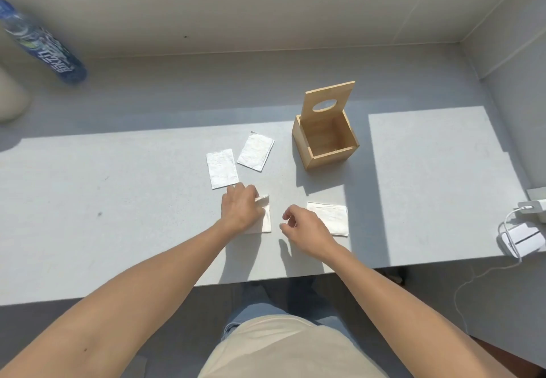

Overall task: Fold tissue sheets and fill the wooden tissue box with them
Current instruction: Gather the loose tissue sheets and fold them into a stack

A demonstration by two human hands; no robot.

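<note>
1. Table (124, 200): pale grey top, half in sunlight, half in shadow toward the wall.
2. Wooden tissue box (325, 144): stands on the table right of centre, beyond the hands. Its hinged lid (329, 101) is raised upright at the back, with an oval hole through it. The inside looks empty.
3. Tissue, first (222, 168): folded white rectangle, flat on the table just beyond the left hand.
4. Tissue, second (255, 151): folded rectangle, turned at an angle, just beside the first and left of the box.
5. Tissue, third (266, 218): lies under the left hand; its far right corner is lifted off the table.
6. Tissue, fourth (331, 218): folded rectangle, flat, partly covered by the right hand.
7. Left hand (239, 208): palm down on the third tissue, fingers pinched on the raised corner.
8. Right hand (304, 230): held near the table between the third and fourth tissues, fingers curled and parted, gripping nothing; whether it touches the fourth tissue cannot be told.
9. Bottle (44, 44): blue label, blurred, far left at the back of the table.
10. Charger (531, 209): white, with a coiled cable (508, 230), at the right edge of the table.
11. Person: bare forearms, light shirt, blue jeans, at the near edge.
</note>
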